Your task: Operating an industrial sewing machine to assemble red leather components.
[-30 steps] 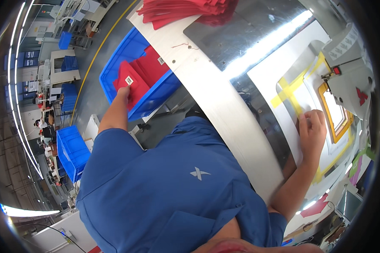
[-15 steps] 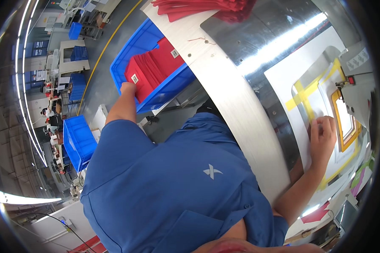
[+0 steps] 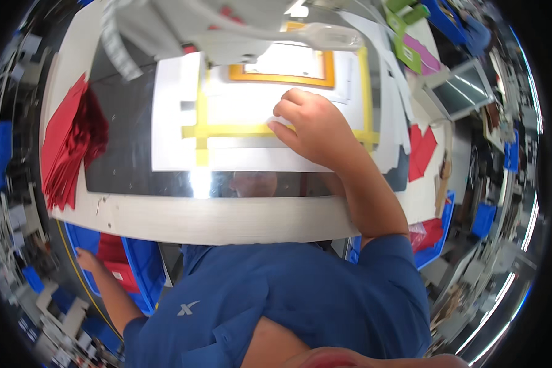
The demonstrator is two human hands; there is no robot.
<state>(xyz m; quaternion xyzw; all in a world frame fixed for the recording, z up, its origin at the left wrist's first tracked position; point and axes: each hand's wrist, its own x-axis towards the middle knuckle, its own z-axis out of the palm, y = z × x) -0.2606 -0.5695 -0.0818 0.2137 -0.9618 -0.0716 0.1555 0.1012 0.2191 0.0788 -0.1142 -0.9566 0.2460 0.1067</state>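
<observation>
My right hand (image 3: 313,126) is over a white sheet (image 3: 172,153) marked with strips of yellow tape (image 3: 236,130). Its fingers are loosely bent, the thumb stands apart from them, and nothing shows between. Just beyond the fingertips sits an orange frame (image 3: 282,80) under the grey head of a machine (image 3: 239,46). Down at the left, my left hand (image 3: 89,260) is at the side of a blue bin (image 3: 144,264) holding red fabric pieces (image 3: 121,275). That hand is small and blurred, so its grip is unclear.
A stack of red fabric pieces (image 3: 70,147) lies on the table's left end. At the right are more red pieces (image 3: 422,150), green and purple pieces (image 3: 420,58) and a screen (image 3: 460,89). Another blue bin (image 3: 438,242) stands below the table's right side.
The view has swung from the bin at my left round to face the machine table. My right hand stays over the taped sheet, and my left hand is still at the blue bin.
</observation>
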